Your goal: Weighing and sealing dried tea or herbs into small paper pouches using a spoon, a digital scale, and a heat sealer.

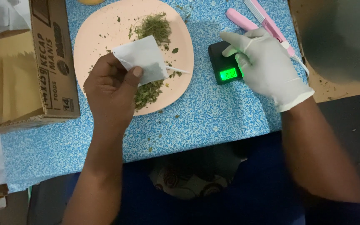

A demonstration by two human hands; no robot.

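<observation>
Surface: blue speckled patterned desk (213,121) fills most of the view, with a dark floor at 3 o'clock and the person's dark blue clothing at 6 o'clock.

Plate: round pale pink plastic plate (101,25) lies at 12 o'clock on the desk, carrying two heaps of dried green crumbled leaves (155,26), one at its top and one near its lower edge, with loose flakes scattered around.

Left hand: bare left hand (109,89) hovers over the plate's lower left part; its fingers (135,71) pinch a small white paper sachet (143,56) by one edge, thumb on top. Whether the sachet holds any leaves I cannot tell.

Stick: thin white stick (178,70) pokes out from behind the sachet toward 3 o'clock.

Right hand: right hand in a white disposable glove (265,62) rests on a small black pocket scale with a lit green display (226,68), just right of the plate. Its fingers (235,39) are loosely curled over the scale's top, gripping nothing that I can make out.

Other things: pink plastic clamp-like sealing tool (263,21) lies at 1 o'clock behind the gloved hand; brown cardboard box holding tan paper packets (42,62) stands at 9 o'clock.

Progress: judging by this, the scale is switched on and a sachet is picked up, while plenty of leaf remains on the plate; nothing sits on the scale pan, and no sealed sachet shows, so the work seems early.
</observation>
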